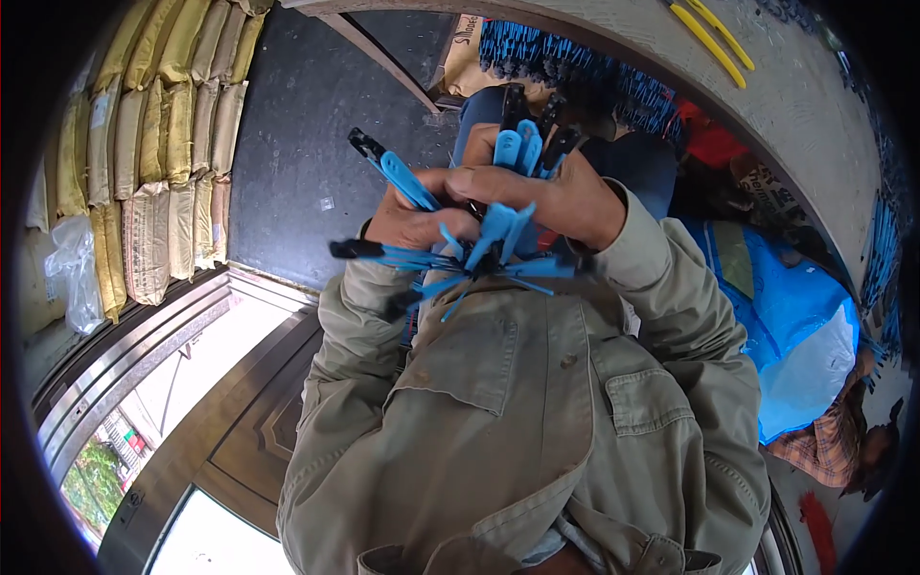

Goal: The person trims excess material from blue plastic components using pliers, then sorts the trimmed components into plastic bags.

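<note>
My left hand [412, 218] is closed, in front of my chest. A slim blue plastic handle with a black end [407, 180] sticks up from its fingers. Pressed close beside it, my right hand [565, 196] is closed around several blue handles with black ends [517, 149], which point away from me. Below both hands, a splayed bundle of blue handles with black ends [484, 254] fans out, partly blurred. How this bundle is held together is hidden. The exact kind of these pieces cannot be made out.
A pale bench [632, 43] curves along the far right, with yellow-handled pliers [709, 38] on it. Beneath its edge lies a heap of blue and black pieces [565, 62]. Blue plastic sheeting [786, 316] sits at my right. Stacked sacks [158, 125] stand at far left.
</note>
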Demonstrator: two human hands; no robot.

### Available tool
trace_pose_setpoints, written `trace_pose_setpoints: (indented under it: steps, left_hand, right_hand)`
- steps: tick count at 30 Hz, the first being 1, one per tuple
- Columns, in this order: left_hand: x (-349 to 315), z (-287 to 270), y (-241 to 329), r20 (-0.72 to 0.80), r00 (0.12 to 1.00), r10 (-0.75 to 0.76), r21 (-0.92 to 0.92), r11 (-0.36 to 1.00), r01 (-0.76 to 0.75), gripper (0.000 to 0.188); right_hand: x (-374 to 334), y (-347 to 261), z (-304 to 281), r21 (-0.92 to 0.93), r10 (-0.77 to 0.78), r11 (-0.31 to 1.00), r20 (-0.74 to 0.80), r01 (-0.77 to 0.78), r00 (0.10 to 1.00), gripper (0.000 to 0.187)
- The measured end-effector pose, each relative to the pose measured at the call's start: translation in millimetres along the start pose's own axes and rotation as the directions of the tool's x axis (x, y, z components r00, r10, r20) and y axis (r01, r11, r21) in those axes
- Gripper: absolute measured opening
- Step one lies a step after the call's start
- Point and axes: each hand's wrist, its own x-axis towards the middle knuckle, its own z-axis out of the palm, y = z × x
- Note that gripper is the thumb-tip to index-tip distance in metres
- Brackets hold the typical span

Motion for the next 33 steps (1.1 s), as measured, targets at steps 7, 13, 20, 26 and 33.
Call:
trace_pose_setpoints:
  steps: [7,13,20,26,33]
  left_hand:
    - [-11.7,-0.6,-17.5,-0.065,0.985,0.158,-0.015,0.987,-0.16,0.031]
    - [-9.2,-1.3,-20.3,0.145,0.985,0.098,-0.014,0.995,-0.097,0.031]
    - [1.0,-18.5,-17.3,0.46,0.85,0.257,0.038,0.951,-0.308,0.025]
    - [8.9,-10.1,-2.1,0.534,0.829,0.169,0.229,0.914,-0.334,0.023]
    - [17.0,6.1,-1.7,0.188,0.973,0.135,0.136,0.977,-0.162,0.026]
  right_hand:
    - [-20.4,-11.3,1.0,-0.11,-0.055,0.991,0.221,0.081,0.974,0.025]
    - [-30.4,-14.6,3.5,-0.12,-0.275,0.945,0.22,0.305,0.936,0.028]
    - [-41.4,-14.0,-4.6,-0.293,-0.158,0.932,0.2,0.213,0.967,0.029]
    - [-42.4,-12.9,-10.4,-0.24,-0.095,0.966,0.032,0.1,0.995,0.031]
    - [-42.5,-11.5,-21.9,-0.164,-0.077,0.984,-0.085,0.062,0.993,0.04]
